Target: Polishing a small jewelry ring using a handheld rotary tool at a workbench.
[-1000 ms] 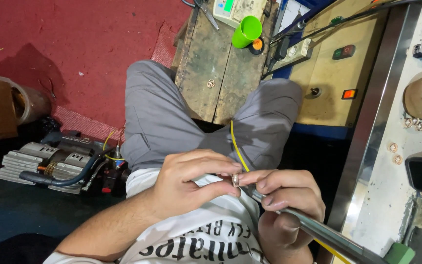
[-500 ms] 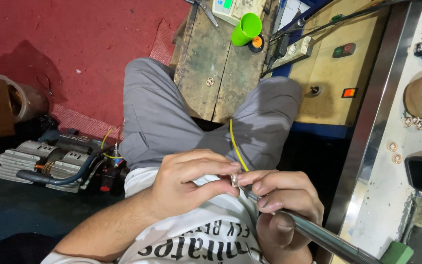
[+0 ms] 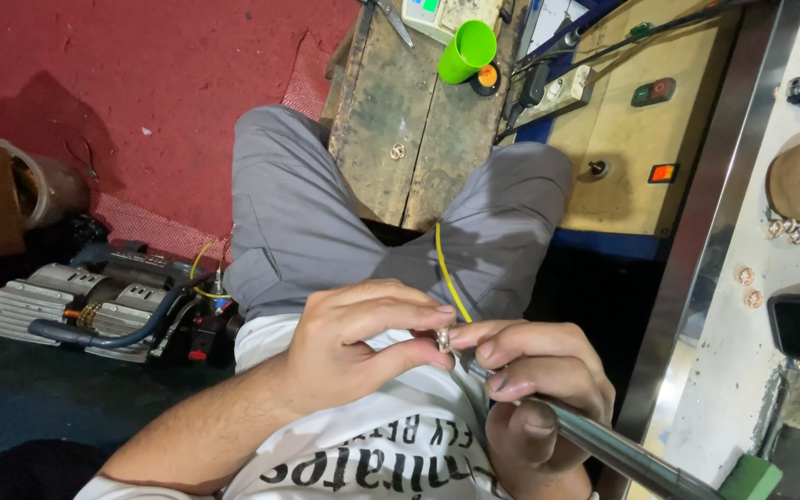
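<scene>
My left hand [image 3: 356,347] pinches a small metal fitting [image 3: 443,339] between thumb and fingertips, over my lap. My right hand [image 3: 534,389] grips a long grey metal tool [image 3: 618,451] that runs down to the lower right, its tip meeting the fitting. A thin yellow wire [image 3: 447,278] rises from the fitting across my grey trousers [image 3: 298,222]. Both hands touch at the fingertips. I sit with my knees apart, a white printed shirt below the hands.
A worn wooden board [image 3: 409,120] lies between my knees, with a green cup [image 3: 467,51] at its far end. A yellow control box [image 3: 636,139] with switches is at right, a steel-edged bench [image 3: 743,278] beside it. A finned motor unit [image 3: 94,306] sits on the floor at left.
Both hands hold the same grip on fitting and tool; the view has shifted slightly, nothing else has moved.
</scene>
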